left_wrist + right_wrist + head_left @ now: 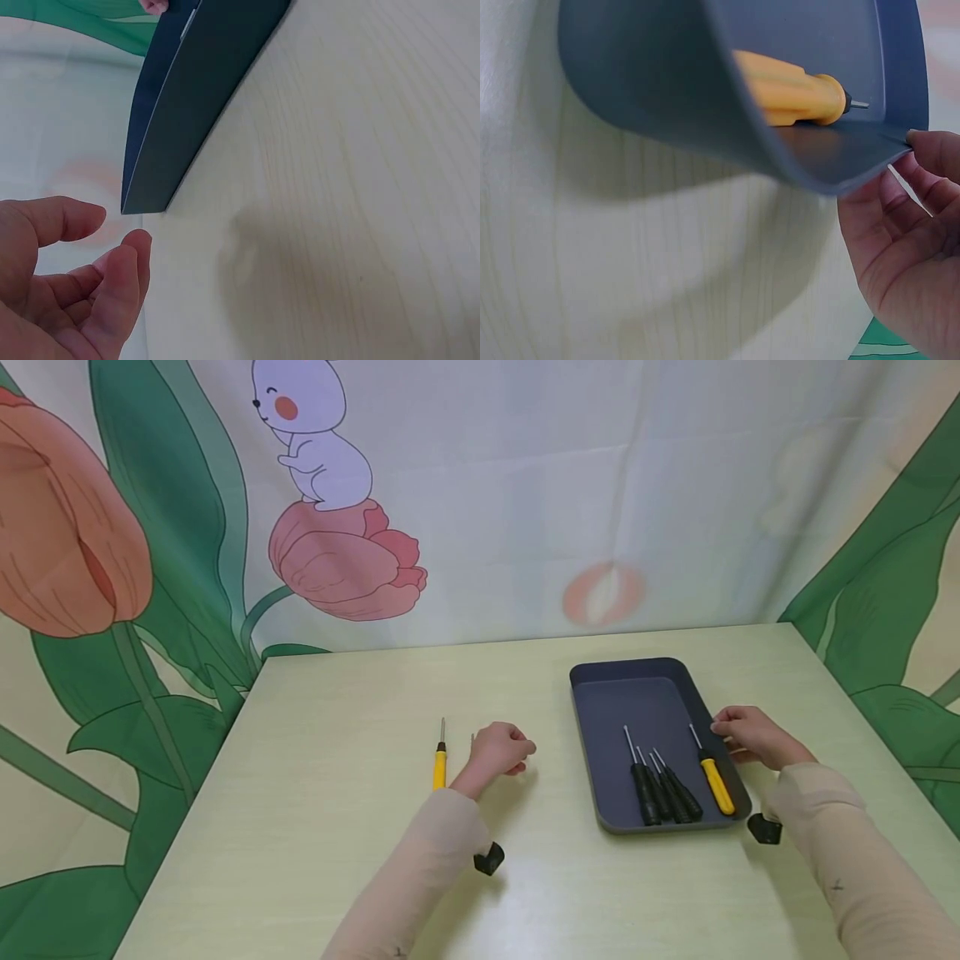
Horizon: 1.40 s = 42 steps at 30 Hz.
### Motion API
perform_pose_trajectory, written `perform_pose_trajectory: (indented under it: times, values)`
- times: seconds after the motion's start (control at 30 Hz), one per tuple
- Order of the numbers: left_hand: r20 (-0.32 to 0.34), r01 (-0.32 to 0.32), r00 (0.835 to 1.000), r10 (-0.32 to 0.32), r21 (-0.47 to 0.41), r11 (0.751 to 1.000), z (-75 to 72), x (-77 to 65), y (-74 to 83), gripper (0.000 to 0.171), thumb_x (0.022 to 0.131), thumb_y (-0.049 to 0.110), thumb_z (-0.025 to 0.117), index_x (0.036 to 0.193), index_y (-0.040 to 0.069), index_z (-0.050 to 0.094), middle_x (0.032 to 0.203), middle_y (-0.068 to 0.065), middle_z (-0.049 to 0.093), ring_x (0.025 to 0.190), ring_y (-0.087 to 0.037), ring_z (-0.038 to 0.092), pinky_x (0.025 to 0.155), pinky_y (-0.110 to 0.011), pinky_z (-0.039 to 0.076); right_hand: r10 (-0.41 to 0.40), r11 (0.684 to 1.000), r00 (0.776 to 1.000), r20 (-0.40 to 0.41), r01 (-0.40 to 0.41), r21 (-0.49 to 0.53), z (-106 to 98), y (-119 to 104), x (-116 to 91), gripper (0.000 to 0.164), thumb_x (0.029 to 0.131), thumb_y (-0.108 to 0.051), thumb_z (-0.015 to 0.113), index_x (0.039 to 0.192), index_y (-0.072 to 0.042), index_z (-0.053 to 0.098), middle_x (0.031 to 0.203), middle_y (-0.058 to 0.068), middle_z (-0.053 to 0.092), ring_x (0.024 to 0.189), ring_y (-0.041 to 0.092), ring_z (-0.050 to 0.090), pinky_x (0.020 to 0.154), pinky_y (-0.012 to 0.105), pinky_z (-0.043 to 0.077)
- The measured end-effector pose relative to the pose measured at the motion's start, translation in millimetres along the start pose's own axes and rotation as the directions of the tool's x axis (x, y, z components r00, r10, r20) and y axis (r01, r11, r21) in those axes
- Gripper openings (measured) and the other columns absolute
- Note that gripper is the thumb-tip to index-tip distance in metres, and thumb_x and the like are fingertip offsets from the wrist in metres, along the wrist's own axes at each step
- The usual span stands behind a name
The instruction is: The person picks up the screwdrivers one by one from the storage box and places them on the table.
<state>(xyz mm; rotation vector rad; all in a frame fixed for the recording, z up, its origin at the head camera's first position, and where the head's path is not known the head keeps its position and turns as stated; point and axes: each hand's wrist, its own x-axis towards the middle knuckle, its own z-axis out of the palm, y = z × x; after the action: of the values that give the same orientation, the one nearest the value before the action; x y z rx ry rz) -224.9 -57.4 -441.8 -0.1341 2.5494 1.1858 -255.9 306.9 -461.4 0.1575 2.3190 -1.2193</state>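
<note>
My right hand point(757, 737) pinches the right rim of a dark blue-grey tray point(618, 693), thumb on the inside and fingers outside in the right wrist view. Inside the tray lie several black-handled screwdrivers point(662, 789) and a screwdriver with a yellow handle point(716, 785). Left of the tray, my left hand point(498, 749) hovers over the table with nothing in it. In the left wrist view its thumb and loosely bent fingers point(120, 292) stand apart. Another yellow-handled screwdriver point(440, 767) lies just left of that hand, its lower end hidden by the sleeve. A thin metal tip shows behind the hand.
The pale wooden table point(322, 827) reaches back to a printed cloth point(487, 527) with flowers and a white cartoon animal. Each wrist carries a small black device, one point(489, 858) on the left and one point(765, 829) on the right.
</note>
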Motion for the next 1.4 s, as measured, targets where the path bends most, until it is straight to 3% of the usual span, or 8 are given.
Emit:
perform_pose_trajectory:
  times: [0.3,0.57,0.77,1.2,1.4]
  values:
    - [0.037,-0.021,0.999,0.023,-0.066,0.998,10.1,-2.3,9.8,0.011,0.079,0.017,0.059,0.079,0.006,0.060,0.066,-0.002,0.058,0.049,-0.009,0.054,0.053,-0.021,0.048,0.005,1.000,1.000,0.001,-0.005,0.001,0.6,-1.8,-1.3,0.025,0.093,-0.016,0.037,0.107,0.004,0.041,0.090,0.007,0.050,0.076,0.016,0.053,0.068,0.028,0.049]
    - [0.057,-0.043,0.997,0.048,-0.081,0.996,17.8,-5.9,18.8,0.010,0.079,0.016,0.059,0.079,0.007,0.061,0.064,-0.002,0.060,0.050,-0.009,0.054,0.052,-0.020,0.048,0.023,1.000,1.000,-0.007,-0.023,-0.005,0.8,-2.0,0.5,0.027,0.093,-0.017,0.036,0.109,0.004,0.041,0.094,0.009,0.050,0.078,0.017,0.053,0.069,0.028,0.049]
    - [0.071,-0.060,0.995,0.066,-0.094,0.994,24.5,-6.3,23.7,0.009,0.079,0.015,0.058,0.080,0.006,0.061,0.071,-0.006,0.063,0.050,-0.007,0.055,0.051,-0.019,0.048,0.014,1.000,1.000,-0.010,-0.014,0.003,0.9,-0.3,1.2,0.027,0.093,-0.017,0.037,0.109,0.004,0.041,0.092,0.008,0.051,0.077,0.016,0.053,0.068,0.028,0.049]
    - [0.110,-0.074,0.990,0.091,-0.149,0.986,40.5,-9.6,39.2,0.011,0.080,0.016,0.062,0.081,0.005,0.060,0.068,-0.003,0.059,0.050,-0.008,0.054,0.051,-0.019,0.048,0.024,1.000,1.000,-0.012,-0.024,0.010,0.5,-0.4,0.9,0.026,0.093,-0.016,0.036,0.109,0.004,0.041,0.090,0.006,0.051,0.075,0.016,0.053,0.067,0.028,0.048]
    - [0.122,-0.112,0.984,0.130,-0.138,0.984,50.3,-10.0,46.3,0.012,0.079,0.014,0.060,0.085,0.004,0.061,0.069,-0.004,0.060,0.050,-0.008,0.055,0.051,-0.020,0.049,0.030,0.999,0.999,-0.013,-0.030,0.010,0.2,-0.2,1.7,0.026,0.093,-0.017,0.037,0.109,0.003,0.041,0.091,0.007,0.051,0.077,0.017,0.052,0.067,0.027,0.047]
